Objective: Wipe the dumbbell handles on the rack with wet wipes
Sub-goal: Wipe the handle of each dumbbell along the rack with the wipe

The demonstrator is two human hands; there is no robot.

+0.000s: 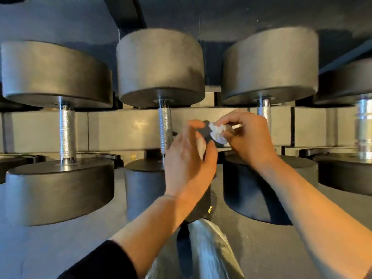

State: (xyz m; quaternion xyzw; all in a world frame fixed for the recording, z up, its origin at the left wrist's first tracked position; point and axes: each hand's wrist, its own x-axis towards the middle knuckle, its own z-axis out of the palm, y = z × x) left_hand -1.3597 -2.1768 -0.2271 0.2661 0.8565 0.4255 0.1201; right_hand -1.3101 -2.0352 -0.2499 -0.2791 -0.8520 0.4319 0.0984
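Head view, facing grey metal dumbbell rack (128,129). Three large black round-headed dumbbells in a row, each with knurled chrome handle: left handle (67,133), middle handle (165,127), right handle (264,111). Left hand (187,158) curled around dark wipe packet (203,133), just right of middle handle. Right hand (249,137) pinching crumpled white wet wipe (217,132) at packet top, in front of right handle. Wipe not touching any handle. Possibly clear plastic bag (209,248) hanging below hands; blurred.
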